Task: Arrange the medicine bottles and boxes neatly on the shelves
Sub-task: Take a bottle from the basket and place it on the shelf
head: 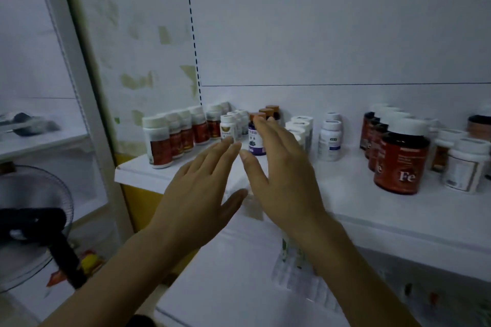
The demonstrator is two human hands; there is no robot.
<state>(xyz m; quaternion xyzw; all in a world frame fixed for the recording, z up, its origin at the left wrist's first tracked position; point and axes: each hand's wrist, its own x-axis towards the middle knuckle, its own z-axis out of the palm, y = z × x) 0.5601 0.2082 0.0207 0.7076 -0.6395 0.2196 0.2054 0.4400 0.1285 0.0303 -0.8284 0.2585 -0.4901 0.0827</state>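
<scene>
Both my hands reach over the white shelf (345,194) with straight fingers, holding nothing. My left hand (196,191) points toward a small white bottle (228,127). My right hand (284,175) hovers in front of a purple-labelled bottle with an orange cap (255,138), its fingertips by the cap; whether they touch it is unclear. A row of white-capped bottles with red labels (175,135) stands at the shelf's left end. White bottles (329,138) stand right of my right hand. Large dark red bottles marked "Fe" (401,162) stand further right.
More white bottles (465,167) sit at the far right. A lower shelf (438,300) below holds blurred packets. A floor fan (34,225) stands at the lower left beside a glass cabinet (42,87).
</scene>
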